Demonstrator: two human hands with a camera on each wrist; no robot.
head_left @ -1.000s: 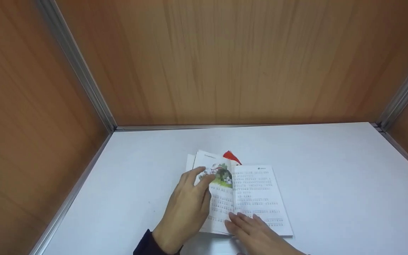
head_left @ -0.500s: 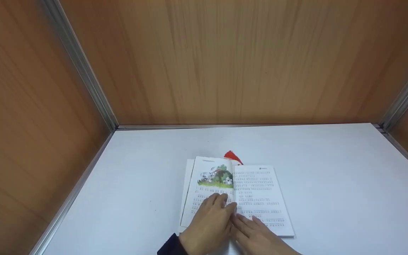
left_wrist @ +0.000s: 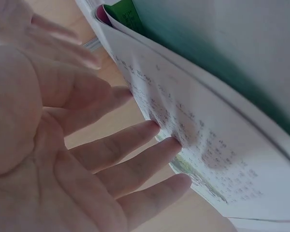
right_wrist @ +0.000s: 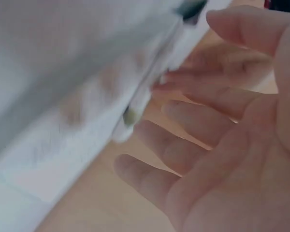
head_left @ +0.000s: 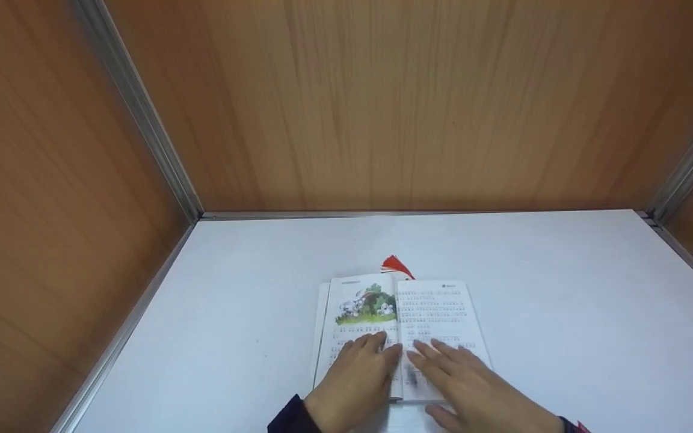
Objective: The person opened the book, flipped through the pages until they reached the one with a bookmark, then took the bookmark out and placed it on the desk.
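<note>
Open book (head_left: 431, 313) on white table (head_left: 563, 313), left hand (head_left: 355, 382) and right hand (head_left: 473, 385) flat, fingers straight, pressing pages

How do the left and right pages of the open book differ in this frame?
The left page carries a colour picture of green plants above its text; the right page is all text lines. The left hand lies flat on the left page, the right hand on the right page. Both pages are white and lie flat on the white table.

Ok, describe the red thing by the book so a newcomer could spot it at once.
On the white table lies an open book. At its far edge, above the spine, a small red tassel pokes out, the only red among white pages.
</note>
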